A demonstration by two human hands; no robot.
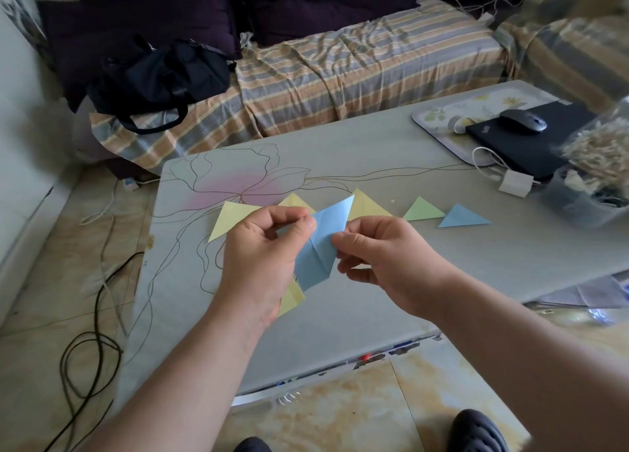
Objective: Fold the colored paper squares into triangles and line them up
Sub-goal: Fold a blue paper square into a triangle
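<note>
A light blue paper (323,240), partly folded with a crease down its middle, is held above the table. My left hand (262,257) pinches its left edge and my right hand (384,257) pinches its right edge. Folded triangles lie in a row on the table behind it: a yellow triangle (231,218) at the left, two more yellow ones (366,208) partly hidden by the blue paper, a green triangle (422,209) and a blue triangle (461,216) at the right. A yellow paper (292,300) peeks out beneath my left hand.
The grey table (374,165) bears a flower drawing. At its back right are a tray (435,118), a black laptop (517,145) with a mouse (522,120), a white charger (514,182) and a plastic box (585,192). A striped sofa (340,77) with a black bag (160,77) stands behind. Cables (88,366) lie on the floor at left.
</note>
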